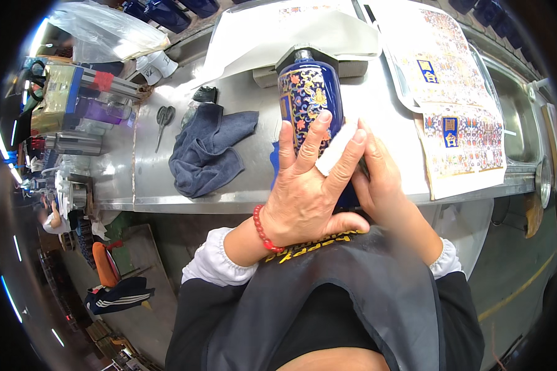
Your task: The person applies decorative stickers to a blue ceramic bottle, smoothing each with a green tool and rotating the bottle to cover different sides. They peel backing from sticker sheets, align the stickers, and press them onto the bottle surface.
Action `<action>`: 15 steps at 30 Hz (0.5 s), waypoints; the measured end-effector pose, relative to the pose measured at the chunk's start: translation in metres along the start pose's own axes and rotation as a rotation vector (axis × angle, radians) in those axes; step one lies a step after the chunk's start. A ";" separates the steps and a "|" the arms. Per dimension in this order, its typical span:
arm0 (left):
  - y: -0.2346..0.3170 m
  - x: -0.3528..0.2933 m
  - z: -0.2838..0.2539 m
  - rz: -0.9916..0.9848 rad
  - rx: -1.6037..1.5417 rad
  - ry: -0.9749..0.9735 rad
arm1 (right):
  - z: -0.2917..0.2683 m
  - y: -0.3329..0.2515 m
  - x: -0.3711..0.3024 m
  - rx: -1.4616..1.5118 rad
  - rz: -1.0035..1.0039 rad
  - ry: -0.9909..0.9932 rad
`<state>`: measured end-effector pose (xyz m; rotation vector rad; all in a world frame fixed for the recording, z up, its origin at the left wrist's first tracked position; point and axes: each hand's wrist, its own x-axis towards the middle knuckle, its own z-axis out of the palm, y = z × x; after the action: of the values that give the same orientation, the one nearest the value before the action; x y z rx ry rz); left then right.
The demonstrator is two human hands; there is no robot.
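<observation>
A dark blue bottle (331, 93) with a colourful floral decal lies in front of me, its neck pointing away. My left hand (303, 195), a red bead bracelet at its wrist, is spread over the bottle's near part with fingers stretched out. Between its index and middle fingers shows a small white pad or strip (337, 151); I cannot tell what holds it. My right hand (380, 170) is at the bottle's right side, its fingertips together against the left index finger. Its lower fingers are partly hidden. Something blue (275, 162) shows left of the bottle.
The bottle's neck end meets a dark rest on a block (266, 76). Left on the steel table (151, 167) lie a dark blue-grey cloth (207, 151) and black scissors (163, 123). Printed decal sheets (464, 139) lie at right, near a sink (517, 111). White paper (291, 28) lies behind.
</observation>
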<state>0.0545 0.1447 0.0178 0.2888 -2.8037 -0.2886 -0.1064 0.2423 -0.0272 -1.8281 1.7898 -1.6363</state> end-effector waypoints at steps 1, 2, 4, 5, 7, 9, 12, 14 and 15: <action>-0.006 0.001 -0.002 -0.026 -0.060 0.128 | 0.000 0.000 0.000 0.004 0.001 -0.014; -0.012 0.003 -0.003 -0.049 -0.117 0.253 | -0.001 0.000 -0.001 0.006 0.008 -0.021; -0.022 0.002 -0.005 -0.182 -0.075 0.309 | -0.001 0.002 -0.001 0.003 -0.018 -0.018; -0.021 0.001 -0.005 -0.186 0.010 0.248 | -0.001 0.003 -0.001 -0.002 -0.028 -0.017; -0.017 0.003 -0.003 -0.164 0.126 0.165 | 0.002 0.005 -0.001 -0.016 -0.050 -0.016; -0.010 0.008 -0.004 -0.134 0.202 0.102 | 0.004 0.007 -0.002 -0.043 -0.080 -0.001; -0.005 0.021 -0.006 -0.057 0.220 0.014 | 0.004 0.008 -0.003 -0.024 -0.057 0.006; -0.008 0.024 -0.010 -0.042 0.108 0.041 | 0.003 0.007 -0.004 0.001 -0.032 -0.010; -0.013 0.023 -0.013 -0.049 0.038 0.110 | 0.001 0.006 -0.005 0.008 -0.024 -0.024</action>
<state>0.0395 0.1244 0.0336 0.3713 -2.6994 -0.2238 -0.1083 0.2431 -0.0348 -1.8649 1.7558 -1.6197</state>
